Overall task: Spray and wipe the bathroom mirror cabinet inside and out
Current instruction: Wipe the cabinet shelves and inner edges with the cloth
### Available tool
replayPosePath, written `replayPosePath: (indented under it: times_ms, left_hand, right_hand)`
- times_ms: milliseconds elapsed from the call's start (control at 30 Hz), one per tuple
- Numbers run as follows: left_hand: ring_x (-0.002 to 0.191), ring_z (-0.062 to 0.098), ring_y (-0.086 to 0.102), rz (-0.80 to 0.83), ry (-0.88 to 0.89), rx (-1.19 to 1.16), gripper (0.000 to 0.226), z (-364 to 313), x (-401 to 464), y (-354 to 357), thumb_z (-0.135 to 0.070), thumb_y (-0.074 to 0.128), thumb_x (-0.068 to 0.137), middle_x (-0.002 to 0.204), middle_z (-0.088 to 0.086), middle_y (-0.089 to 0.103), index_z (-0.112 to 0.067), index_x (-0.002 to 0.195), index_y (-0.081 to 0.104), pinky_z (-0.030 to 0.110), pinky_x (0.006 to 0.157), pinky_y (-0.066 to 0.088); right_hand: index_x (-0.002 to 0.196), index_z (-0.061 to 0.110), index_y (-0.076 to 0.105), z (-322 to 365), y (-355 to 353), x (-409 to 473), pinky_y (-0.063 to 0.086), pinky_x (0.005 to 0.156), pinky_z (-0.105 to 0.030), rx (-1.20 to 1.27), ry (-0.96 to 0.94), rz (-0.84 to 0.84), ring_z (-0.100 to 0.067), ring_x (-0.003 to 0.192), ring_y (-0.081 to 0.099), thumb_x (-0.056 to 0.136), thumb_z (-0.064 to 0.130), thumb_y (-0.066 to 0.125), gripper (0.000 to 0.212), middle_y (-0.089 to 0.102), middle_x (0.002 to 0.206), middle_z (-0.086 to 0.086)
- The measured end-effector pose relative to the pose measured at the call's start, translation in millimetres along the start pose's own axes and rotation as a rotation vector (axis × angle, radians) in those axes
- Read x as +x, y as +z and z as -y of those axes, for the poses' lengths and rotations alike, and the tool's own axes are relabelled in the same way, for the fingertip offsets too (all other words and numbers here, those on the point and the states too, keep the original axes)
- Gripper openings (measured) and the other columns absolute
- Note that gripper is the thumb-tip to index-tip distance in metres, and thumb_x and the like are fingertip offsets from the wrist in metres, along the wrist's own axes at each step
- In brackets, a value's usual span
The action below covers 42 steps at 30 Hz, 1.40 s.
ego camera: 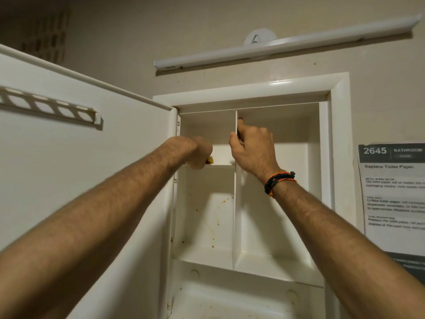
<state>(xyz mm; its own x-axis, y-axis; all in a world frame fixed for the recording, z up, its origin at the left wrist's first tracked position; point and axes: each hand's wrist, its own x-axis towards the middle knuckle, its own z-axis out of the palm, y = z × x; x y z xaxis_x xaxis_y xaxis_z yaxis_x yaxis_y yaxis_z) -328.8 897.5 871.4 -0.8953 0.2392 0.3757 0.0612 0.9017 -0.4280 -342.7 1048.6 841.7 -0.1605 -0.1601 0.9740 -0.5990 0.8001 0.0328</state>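
Note:
The white mirror cabinet (338, 134) hangs on the wall with its door (92, 180) swung open to the left. My left hand (195, 151) reaches into the upper left compartment and grips something yellow (209, 160), mostly hidden, on the small shelf (220, 165). My right hand (253, 150) holds the vertical divider (235, 215) near its top, thumb on the left side and fingers curled round the right. Orange-brown specks (217, 217) mark the back wall of the lower left compartment.
A white tube light (287, 44) runs above the cabinet. A printed task sheet (393, 199) is stuck to the wall at right. A slotted rack (50, 107) sits on the door's inner face. Dirt shows on the cabinet's bottom ledge (241, 300).

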Motion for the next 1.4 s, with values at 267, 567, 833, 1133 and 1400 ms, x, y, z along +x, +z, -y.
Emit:
replayPosePath:
  times_ms: [267, 567, 833, 1133, 1400]
  left_hand:
    - [0.077, 0.018, 0.054, -0.138, 0.212, -0.27, 0.035, -19.2, -3.2, -14.0, 0.008, 0.043, 0.085, 0.078, -0.006, 0.052, -0.017, 0.104, 0.057, 0.027, 0.067, 0.043]
    - [0.096, 0.025, 0.061, 0.037, 0.058, 0.074, 0.039, 8.2, -8.7, -1.5, -0.005, 0.045, 0.09, 0.107, 0.006, 0.064, -0.016, 0.124, 0.061, 0.037, 0.09, 0.052]
    - [0.084, 0.021, 0.06, 0.029, 0.001, -0.047, 0.029, -5.4, -13.9, -5.2, -0.005, 0.048, 0.094, 0.099, 0.006, 0.063, -0.009, 0.118, 0.063, 0.03, 0.078, 0.052]
    - [0.073, 0.012, 0.055, -0.064, 0.24, -0.363, 0.059, 1.8, -41.5, -24.2, 0.007, 0.04, 0.086, 0.09, -0.005, 0.067, -0.027, 0.129, 0.063, 0.02, 0.062, 0.044]
    - [0.102, 0.028, 0.063, -0.226, -0.165, -1.228, 0.044, 50.9, -48.8, -14.0, 0.016, 0.042, 0.088, 0.117, 0.016, 0.064, -0.003, 0.123, 0.063, 0.04, 0.085, 0.058]
  right_hand:
    - [0.106, 0.002, 0.059, -0.2, -1.3, 3.2, 0.031, 0.07, -0.032, -0.042, 0.017, 0.013, -0.029, 0.072, 0.044, 0.096, 0.026, 0.048, 0.028, 0.05, 0.07, -0.004]
    - [0.102, 0.002, 0.057, 1.8, -4.3, 2.0, 0.034, 0.071, -0.035, -0.037, 0.035, 0.064, -0.03, 0.068, 0.045, 0.097, 0.021, 0.045, 0.023, 0.038, 0.056, 0.007]
    - [0.121, 0.002, 0.054, 9.4, -6.9, -0.1, 0.043, 0.08, -0.038, -0.083, 0.033, 0.09, -0.034, 0.079, 0.056, 0.097, 0.02, 0.042, 0.033, 0.06, 0.076, -0.008]
    - [0.117, 0.003, 0.055, 7.8, -6.9, 0.4, 0.042, 0.077, -0.038, -0.089, 0.04, 0.097, -0.03, 0.072, 0.052, 0.096, 0.021, 0.042, 0.03, 0.054, 0.067, -0.003]
    - [0.133, 0.007, 0.051, 9.3, -7.2, -0.1, 0.048, 0.081, -0.042, -0.063, 0.048, 0.111, -0.029, 0.069, 0.056, 0.097, 0.019, 0.041, 0.039, 0.055, 0.064, -0.002]
